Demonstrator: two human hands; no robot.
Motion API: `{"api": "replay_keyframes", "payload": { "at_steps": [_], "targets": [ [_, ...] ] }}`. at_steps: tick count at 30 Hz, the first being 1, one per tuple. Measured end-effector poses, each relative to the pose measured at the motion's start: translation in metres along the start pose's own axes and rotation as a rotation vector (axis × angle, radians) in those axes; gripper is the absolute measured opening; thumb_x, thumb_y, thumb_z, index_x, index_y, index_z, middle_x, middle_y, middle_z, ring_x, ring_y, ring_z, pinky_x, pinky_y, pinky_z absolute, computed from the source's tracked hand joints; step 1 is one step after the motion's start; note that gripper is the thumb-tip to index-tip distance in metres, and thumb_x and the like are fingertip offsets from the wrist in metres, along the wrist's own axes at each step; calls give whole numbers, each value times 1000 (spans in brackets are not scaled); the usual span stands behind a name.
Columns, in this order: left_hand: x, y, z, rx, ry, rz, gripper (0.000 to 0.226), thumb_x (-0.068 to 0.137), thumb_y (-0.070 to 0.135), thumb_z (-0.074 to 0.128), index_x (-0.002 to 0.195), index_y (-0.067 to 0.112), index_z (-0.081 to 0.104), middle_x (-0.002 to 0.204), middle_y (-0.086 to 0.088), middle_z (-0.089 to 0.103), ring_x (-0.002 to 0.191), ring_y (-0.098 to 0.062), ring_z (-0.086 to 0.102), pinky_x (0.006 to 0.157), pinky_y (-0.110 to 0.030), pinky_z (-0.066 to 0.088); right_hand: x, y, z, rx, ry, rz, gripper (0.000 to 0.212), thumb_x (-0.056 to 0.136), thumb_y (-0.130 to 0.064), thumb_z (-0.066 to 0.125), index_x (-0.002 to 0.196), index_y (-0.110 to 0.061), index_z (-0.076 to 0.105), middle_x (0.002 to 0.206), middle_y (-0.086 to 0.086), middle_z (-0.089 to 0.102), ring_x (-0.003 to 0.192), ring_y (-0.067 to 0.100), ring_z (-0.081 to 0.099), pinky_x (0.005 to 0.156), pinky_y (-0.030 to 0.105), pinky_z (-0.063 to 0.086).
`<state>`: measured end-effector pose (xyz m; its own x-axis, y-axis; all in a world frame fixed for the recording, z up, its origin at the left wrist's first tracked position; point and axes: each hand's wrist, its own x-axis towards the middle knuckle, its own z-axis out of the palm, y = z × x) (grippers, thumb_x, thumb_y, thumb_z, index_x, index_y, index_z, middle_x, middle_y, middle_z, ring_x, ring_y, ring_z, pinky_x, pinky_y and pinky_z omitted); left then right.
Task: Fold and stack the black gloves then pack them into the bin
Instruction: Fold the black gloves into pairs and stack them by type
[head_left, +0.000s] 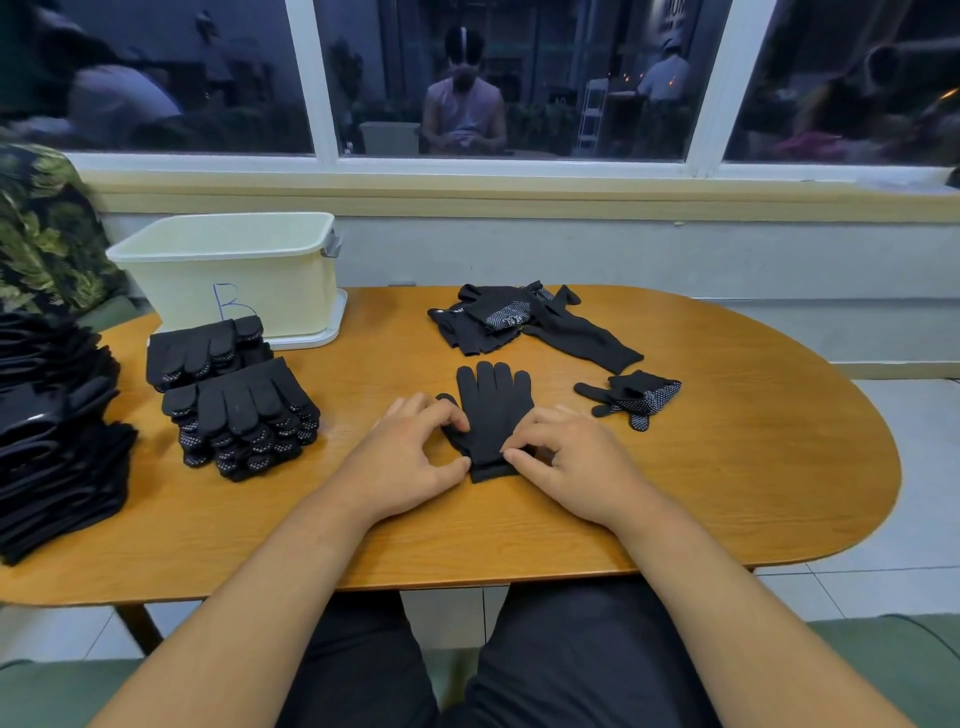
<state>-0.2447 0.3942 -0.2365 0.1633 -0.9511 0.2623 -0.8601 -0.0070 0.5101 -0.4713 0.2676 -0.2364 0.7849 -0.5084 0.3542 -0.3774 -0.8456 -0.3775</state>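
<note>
A black glove (493, 410) lies flat in the middle of the wooden table (727, 467), fingers pointing away from me. My left hand (410, 457) pinches its left edge near the cuff. My right hand (566, 462) pinches the right edge of the cuff. Two stacks of folded black gloves (244, 410) (202, 348) stand at the left. Behind them is the pale yellow bin (234, 270) marked B. A loose heap of unfolded gloves (519, 322) lies at the far centre, and one dotted glove (634, 397) lies to the right.
A tall pile of black gloves (52, 436) fills the table's left edge. A person's patterned sleeve (41, 228) shows at the far left. A window sill and wall run behind the table. The table's rounded right end drops to a tiled floor.
</note>
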Motion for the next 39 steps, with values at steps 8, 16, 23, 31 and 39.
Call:
{"api": "replay_keyframes", "payload": {
  "at_steps": [8, 16, 23, 31, 39],
  "targets": [
    [-1, 1, -1, -14, -7, -1, 24, 88, 49, 75, 108, 46, 64, 112, 25, 50, 117, 0, 43, 106, -40, 43, 0, -4, 0, 79, 62, -14, 15, 106, -41, 63, 107, -38, 77, 104, -26, 61, 104, -1, 51, 85, 24, 41],
    [-1, 2, -2, -6, -8, -13, 21, 85, 52, 70, 102, 43, 62, 114, 23, 52, 118, -2, 45, 105, -40, 44, 0, 0, -1, 112, -65, 17, 20, 104, -47, 62, 108, -39, 80, 106, -28, 64, 110, 1, 56, 90, 31, 51],
    [8, 20, 5, 42, 107, 87, 15, 105, 23, 54, 105, 34, 65, 108, 24, 53, 111, -1, 45, 92, -27, 41, 3, 6, -2, 311, 69, 172, 18, 106, -34, 65, 119, -34, 78, 111, -23, 71, 108, -3, 63, 94, 22, 52],
    [46, 46, 33, 200, -86, 56, 38, 106, 27, 46, 143, 20, 53, 145, 2, 56, 140, -19, 47, 117, -37, 35, 11, 6, 6, -110, -36, 249, 49, 106, -51, 50, 151, -34, 55, 152, -17, 54, 144, 10, 42, 119, 43, 36],
    [42, 33, 36, 300, -314, -71, 63, 113, 47, 22, 171, 29, 5, 179, 3, -5, 164, -16, -10, 133, -45, -2, 10, 6, 6, -171, -73, 269, 56, 106, -57, 43, 159, -38, 48, 164, -22, 43, 153, 9, 32, 125, 45, 30]
  ]
}}
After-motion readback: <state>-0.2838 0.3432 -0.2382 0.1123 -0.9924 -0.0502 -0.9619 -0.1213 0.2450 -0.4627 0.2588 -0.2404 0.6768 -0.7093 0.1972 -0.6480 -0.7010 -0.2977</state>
